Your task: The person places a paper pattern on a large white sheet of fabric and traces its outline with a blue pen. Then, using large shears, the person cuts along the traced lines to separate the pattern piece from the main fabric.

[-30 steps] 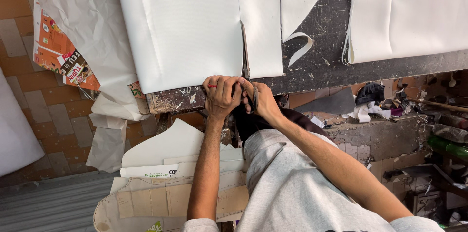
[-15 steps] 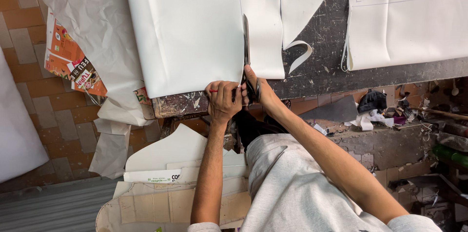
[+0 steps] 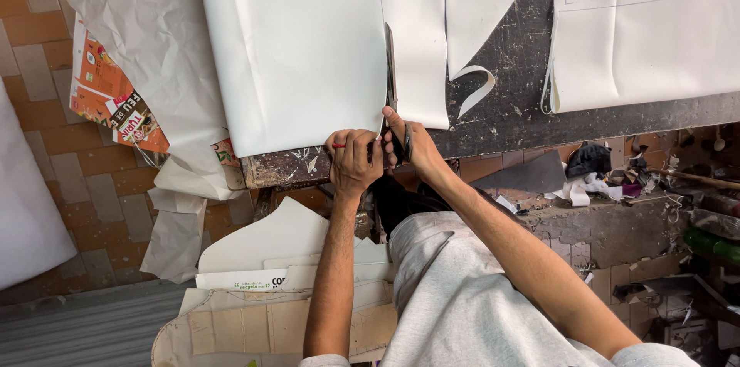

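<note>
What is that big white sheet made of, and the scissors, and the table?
The white sheet looks like smooth, matte faux leather or thick paper; it lies flat with soft creases. The scissors, held by the right hand, seem to be dark metal. The table looks like worn dark wood or board, scratched and speckled.

Single head view, steep downward, fairly close over worktable (image 3: 509,116) edge; floor at left.

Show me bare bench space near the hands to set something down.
Bare dark bench top lies between the narrow white cut strip and the right white sheet. Crowded: front edge, where left hand and right hand work black scissors into the large white sheet.
</note>
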### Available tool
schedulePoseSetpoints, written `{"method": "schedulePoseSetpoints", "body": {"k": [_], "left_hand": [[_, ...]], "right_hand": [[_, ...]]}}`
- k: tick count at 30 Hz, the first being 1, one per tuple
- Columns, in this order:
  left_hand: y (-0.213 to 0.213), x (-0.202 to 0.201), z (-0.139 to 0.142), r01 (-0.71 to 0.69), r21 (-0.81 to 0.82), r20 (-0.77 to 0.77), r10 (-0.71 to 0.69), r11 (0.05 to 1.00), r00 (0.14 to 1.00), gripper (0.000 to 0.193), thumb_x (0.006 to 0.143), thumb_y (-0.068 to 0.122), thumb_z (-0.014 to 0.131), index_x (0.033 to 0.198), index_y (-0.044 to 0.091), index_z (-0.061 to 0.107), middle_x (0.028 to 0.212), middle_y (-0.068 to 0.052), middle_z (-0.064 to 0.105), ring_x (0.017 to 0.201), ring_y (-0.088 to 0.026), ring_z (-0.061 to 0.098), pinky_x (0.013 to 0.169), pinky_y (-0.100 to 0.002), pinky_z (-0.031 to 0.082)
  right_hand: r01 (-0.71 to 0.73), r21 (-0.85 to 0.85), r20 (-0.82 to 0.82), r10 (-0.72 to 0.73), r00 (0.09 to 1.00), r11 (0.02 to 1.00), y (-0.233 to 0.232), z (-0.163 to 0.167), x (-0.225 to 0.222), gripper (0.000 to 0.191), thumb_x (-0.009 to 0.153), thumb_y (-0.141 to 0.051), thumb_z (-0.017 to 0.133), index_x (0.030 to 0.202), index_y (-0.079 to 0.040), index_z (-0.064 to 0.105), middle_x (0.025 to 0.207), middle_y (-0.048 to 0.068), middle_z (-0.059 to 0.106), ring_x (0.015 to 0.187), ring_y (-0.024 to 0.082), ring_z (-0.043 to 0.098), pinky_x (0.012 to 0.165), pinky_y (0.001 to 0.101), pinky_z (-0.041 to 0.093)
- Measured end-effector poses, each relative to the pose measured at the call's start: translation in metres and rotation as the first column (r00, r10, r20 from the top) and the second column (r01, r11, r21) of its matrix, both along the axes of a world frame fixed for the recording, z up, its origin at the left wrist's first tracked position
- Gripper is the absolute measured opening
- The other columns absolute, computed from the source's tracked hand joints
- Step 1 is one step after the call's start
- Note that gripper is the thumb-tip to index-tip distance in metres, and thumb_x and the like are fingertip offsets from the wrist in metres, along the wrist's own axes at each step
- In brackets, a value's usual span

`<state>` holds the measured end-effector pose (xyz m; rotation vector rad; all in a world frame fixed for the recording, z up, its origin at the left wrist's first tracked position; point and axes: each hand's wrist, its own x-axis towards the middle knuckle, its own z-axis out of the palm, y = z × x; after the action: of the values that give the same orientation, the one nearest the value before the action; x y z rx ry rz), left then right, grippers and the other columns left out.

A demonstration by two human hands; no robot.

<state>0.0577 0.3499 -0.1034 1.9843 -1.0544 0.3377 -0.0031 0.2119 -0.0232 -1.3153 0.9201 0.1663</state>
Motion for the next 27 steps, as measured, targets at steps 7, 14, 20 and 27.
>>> {"method": "schedulePoseSetpoints", "body": {"k": [7,14,20,27], "left_hand": [[0.000,-0.001,-0.001,-0.007,0.004,0.009,0.007,1.000,1.000,0.013,0.097,0.015,0.067,0.105,0.010,0.058,0.096,-0.002,0.063,0.091,-0.022,0.058,0.095,-0.045,0.041],[0.000,0.000,-0.004,0.003,0.000,0.001,-0.003,1.000,1.000,0.014,0.098,0.014,0.067,0.107,0.010,0.057,0.097,-0.002,0.062,0.092,-0.021,0.057,0.094,-0.044,0.040],[0.001,-0.002,-0.009,0.006,0.001,-0.010,-0.006,1.000,1.000,0.015,0.097,0.014,0.066,0.108,0.010,0.057,0.098,-0.002,0.062,0.093,-0.021,0.056,0.094,-0.044,0.039],[0.001,-0.001,-0.006,0.014,-0.008,-0.014,-0.015,1.000,1.000,0.015,0.097,0.014,0.066,0.108,0.010,0.057,0.098,-0.002,0.063,0.092,-0.020,0.056,0.092,-0.044,0.039]], "right_hand": [[0.005,-0.076,0.015,-0.003,1.000,0.997,0.003,0.002,-0.001,0.061,0.095,-0.065,0.053,0.071,-0.009,0.059,0.054,-0.001,0.053,0.041,0.010,0.055,0.037,0.0263,0.049],[0.000,0.027,-0.010,0.001,1.000,1.000,-0.003,0.012,-0.001,0.068,0.096,-0.073,0.043,0.077,-0.009,0.060,0.059,-0.001,0.057,0.046,0.010,0.058,0.041,0.0238,0.048],[-0.046,-0.030,-0.083,0.043,0.996,0.999,-0.018,0.016,0.019,0.080,0.088,-0.083,0.036,0.081,-0.009,0.066,0.057,-0.001,0.059,0.047,0.011,0.062,0.041,0.0238,0.047],[-0.024,-0.077,-0.032,0.021,0.999,0.997,-0.025,0.018,0.032,0.074,0.088,-0.080,0.045,0.078,-0.009,0.062,0.057,-0.001,0.058,0.044,0.010,0.061,0.037,0.0234,0.049]]}}
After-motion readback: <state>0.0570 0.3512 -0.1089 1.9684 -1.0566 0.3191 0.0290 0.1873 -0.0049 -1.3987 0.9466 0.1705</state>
